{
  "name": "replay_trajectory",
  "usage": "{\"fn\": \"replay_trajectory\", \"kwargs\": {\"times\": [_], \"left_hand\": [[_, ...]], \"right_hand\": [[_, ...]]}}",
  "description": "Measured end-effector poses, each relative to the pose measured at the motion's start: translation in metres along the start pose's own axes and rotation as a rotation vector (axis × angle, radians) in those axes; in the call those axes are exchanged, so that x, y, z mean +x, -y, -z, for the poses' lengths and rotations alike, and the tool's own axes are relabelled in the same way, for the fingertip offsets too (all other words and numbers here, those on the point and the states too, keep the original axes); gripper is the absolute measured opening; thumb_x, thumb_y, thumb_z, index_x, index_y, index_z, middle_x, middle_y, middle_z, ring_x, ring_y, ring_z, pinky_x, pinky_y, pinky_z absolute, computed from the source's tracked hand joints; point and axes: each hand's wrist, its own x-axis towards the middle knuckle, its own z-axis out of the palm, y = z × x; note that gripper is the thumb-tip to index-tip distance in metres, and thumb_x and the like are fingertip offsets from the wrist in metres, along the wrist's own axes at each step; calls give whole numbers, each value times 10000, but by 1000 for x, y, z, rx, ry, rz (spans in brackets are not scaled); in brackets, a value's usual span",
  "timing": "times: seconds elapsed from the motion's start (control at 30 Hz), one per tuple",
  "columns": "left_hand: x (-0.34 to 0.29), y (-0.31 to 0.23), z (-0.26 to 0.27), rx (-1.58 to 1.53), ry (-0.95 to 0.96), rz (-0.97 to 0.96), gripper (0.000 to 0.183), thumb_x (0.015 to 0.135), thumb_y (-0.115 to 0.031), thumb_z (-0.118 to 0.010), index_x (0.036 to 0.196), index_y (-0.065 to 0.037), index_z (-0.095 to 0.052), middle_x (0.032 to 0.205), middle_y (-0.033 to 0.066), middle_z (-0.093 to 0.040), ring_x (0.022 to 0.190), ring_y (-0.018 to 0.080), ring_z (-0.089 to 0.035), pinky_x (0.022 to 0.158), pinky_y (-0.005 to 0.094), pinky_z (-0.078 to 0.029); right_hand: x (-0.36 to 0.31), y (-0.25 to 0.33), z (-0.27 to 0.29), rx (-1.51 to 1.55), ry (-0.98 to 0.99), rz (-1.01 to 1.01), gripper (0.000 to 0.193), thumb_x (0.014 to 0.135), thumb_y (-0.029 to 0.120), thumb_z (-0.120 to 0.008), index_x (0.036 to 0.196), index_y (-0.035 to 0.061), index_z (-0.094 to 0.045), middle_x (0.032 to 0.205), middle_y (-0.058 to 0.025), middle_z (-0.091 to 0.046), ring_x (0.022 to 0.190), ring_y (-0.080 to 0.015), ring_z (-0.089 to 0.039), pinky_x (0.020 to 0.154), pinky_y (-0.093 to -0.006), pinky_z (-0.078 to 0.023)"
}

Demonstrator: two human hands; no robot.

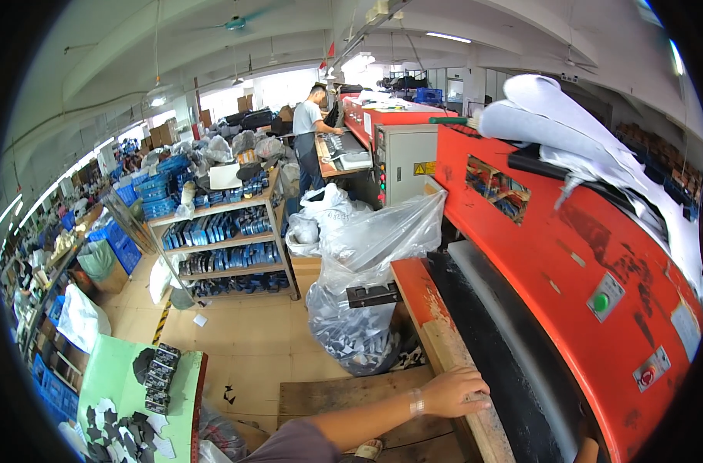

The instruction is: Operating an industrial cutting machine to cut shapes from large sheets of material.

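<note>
My left hand (453, 392) rests on the pale wooden board (461, 351) along the front of a red machine (567, 255). Its fingers lie over the board, slightly bent, with no loose thing in them. A band circles the wrist. Beyond the board runs the machine's black bed (494, 339), with a grey roller (513, 339) beside it. At the lower edge, by the far end of the roller, a small patch of skin shows, seemingly my right hand (589, 451); its fingers are hidden. The red panel carries a green button (601, 302) and a red knob (646, 376).
White sheets (591, 139) are heaped on the machine. A green table (120, 355) at lower left holds black blocks (160, 378) and cut scraps (123, 432). Clear bags of scraps (351, 324) stand by the machine. Behind are a shelf rack (226, 249) and another person (308, 135).
</note>
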Motion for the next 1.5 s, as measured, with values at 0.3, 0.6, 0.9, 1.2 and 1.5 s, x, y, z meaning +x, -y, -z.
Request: {"fn": "replay_trajectory", "kwargs": {"times": [0.3, 0.6, 0.9, 1.2, 1.5], "left_hand": [[-25, 115, -79, 152, 210, -23, 280, 867, -328, -552, 740, -83, -601, 799, 72, -553, 888, 244, -542, 828, 389, -408], [-36, 94, -56, 198, 123, -14, 209, 811, -281, -577, 675, -124, -582, 748, 41, -554, 817, 238, -562, 768, 388, -425], [-94, 74, 3, 381, 140, -7, 149, 724, -259, -661, 663, -134, -608, 712, 40, -567, 736, 248, -550, 725, 403, -400], [-126, 52, 5, 392, 133, 17, 85, 688, -205, -639, 646, -137, -611, 693, 43, -566, 720, 270, -550, 721, 407, -402], [-16, 135, -38, -359, 47, 759, 146, 859, -153, -621, 907, -18, -650, 713, 19, -625, 623, 77, -547, 583, 227, -440]], "right_hand": [[54, 62, 2, -102, -32, -119, 405, 793, 219, -565, 1187, 125, -562, 1205, -179, -494, 1183, -341, -435, 984, -480, -346], [-41, 14, -32, -158, 15, -459, 313, 786, 166, -551, 1074, 114, -662, 1061, -179, -634, 1078, -347, -567, 911, -485, -434], [-225, 80, 1, 33, -324, -163, 209, 765, 57, -524, 924, 79, -658, 923, -145, -676, 848, -310, -652, 745, -413, -510], [-279, 82, -33, 207, -577, 2, 299, 749, 73, -639, 1047, 68, -658, 1113, -108, -648, 1069, -285, -587, 961, -415, -451], [-291, 69, -47, 255, -547, -36, 327, 759, 89, -650, 1086, 80, -650, 1140, -97, -643, 1100, -271, -585, 974, -418, -446]]}}
